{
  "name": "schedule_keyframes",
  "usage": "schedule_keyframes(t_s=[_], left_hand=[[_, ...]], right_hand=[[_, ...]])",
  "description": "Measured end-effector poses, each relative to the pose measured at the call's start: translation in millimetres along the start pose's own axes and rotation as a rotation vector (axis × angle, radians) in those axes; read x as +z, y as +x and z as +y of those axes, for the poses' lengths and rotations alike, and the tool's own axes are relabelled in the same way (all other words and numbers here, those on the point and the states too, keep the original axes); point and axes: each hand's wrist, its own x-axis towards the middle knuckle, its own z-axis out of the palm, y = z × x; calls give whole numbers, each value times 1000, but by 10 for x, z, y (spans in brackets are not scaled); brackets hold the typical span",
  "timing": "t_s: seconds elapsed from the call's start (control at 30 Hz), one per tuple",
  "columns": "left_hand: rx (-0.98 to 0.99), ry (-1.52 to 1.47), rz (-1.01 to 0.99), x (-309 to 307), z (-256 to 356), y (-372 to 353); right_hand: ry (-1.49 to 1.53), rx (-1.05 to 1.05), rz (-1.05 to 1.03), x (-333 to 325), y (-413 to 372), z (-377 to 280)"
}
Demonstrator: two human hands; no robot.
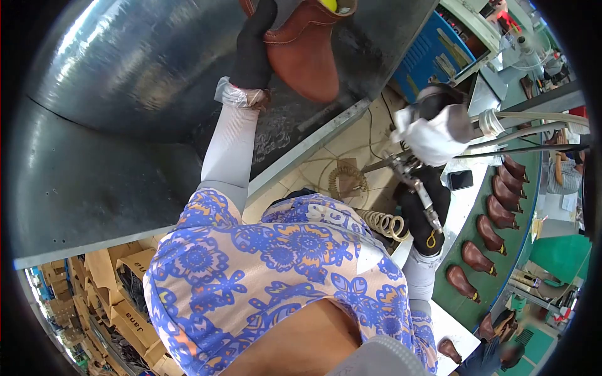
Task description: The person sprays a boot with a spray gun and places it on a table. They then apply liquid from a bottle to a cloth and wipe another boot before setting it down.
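My left hand, in a black glove with a clear plastic wrap at the wrist, grips a reddish-brown leather shoe near the top edge of the view. Its rounded toe points down toward me, and something yellow-green shows in its opening. My black-gloved right hand is closed around a metal spray gun. A cup wrapped in white sits at the gun. The right fingers are partly hidden by the gun. Shoe and gun are apart.
A dark metal booth surrounds my left arm, with a raised front edge. A coiled air hose hangs beside my right arm. Several brown shoes line a green conveyor; a phone lies nearby. Cardboard boxes stand left; other people are at right.
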Motion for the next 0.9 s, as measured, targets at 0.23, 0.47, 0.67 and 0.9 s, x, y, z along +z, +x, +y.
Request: schedule_keyframes(t_s=[0.23,0.47,0.67,0.9], left_hand=[[51,90,-23,127,108,20],[69,117,50,71,37,105],[94,80,35,120,8,98],[81,-84,-35,195,-93,171]], right_hand=[[4,102,19,-50,34,11],[-186,36,27,-52,-38,57],[16,-106,3,-39,-110,98],[-45,-33,-26,-44,-232,26]])
